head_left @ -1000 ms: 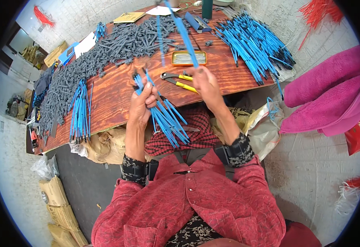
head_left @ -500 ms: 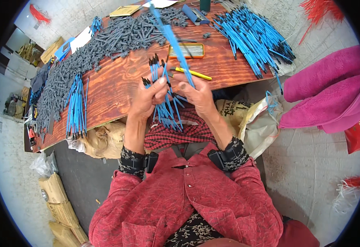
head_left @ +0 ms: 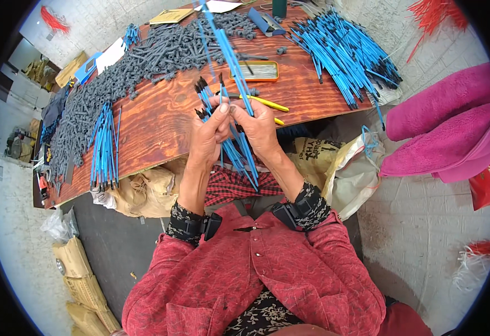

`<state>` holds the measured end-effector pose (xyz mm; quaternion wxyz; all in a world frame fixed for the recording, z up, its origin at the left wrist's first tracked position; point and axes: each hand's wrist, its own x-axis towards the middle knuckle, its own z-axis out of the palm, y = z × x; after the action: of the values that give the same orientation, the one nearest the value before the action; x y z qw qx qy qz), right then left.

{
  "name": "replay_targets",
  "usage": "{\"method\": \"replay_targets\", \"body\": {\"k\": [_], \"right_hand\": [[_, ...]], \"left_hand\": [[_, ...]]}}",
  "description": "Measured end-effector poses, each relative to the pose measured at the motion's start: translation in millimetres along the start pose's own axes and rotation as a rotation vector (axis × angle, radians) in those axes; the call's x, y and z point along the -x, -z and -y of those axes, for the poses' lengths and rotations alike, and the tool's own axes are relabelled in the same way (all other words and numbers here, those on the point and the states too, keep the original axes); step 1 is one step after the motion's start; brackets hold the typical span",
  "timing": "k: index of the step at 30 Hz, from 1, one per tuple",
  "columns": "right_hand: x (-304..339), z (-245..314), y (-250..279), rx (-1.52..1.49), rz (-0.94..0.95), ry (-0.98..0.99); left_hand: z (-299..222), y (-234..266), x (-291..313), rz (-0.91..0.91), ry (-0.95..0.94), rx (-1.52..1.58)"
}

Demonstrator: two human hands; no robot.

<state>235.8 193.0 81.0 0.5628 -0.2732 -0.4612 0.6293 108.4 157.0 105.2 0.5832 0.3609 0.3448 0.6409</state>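
My left hand is closed round a bunch of thin blue rods with black tips, held over my lap at the table's front edge. In my right hand I grip several more blue rods, which point up and away over the table and are smeared by motion. The two hands touch at the thumbs and fingertips. Just beyond my right hand lie yellow-handled pliers, partly hidden by it. Past them sits a shallow yellow-rimmed tin with thin pale pins in it.
A long heap of grey plastic pieces covers the back and left of the wooden table. Blue rods lie piled at the right and bundled at the left. An open sack and magenta cloth are to my right.
My hands have come together, the right moving left and slightly down. The rods in the right hand have tilted more upright, and the lower rod ends have shifted right.
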Motion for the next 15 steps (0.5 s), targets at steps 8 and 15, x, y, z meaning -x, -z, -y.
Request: {"method": "replay_targets", "body": {"k": [8,15], "right_hand": [[18.6,10.0,35.8,0.130,0.040,0.066],[57.2,25.5,101.4,0.208,0.354,-0.332]], "left_hand": [[-8.7,39.9,-6.4,0.047,0.149,0.260],[-28.6,60.4,-21.5,-0.039,-0.046,0.447]]}}
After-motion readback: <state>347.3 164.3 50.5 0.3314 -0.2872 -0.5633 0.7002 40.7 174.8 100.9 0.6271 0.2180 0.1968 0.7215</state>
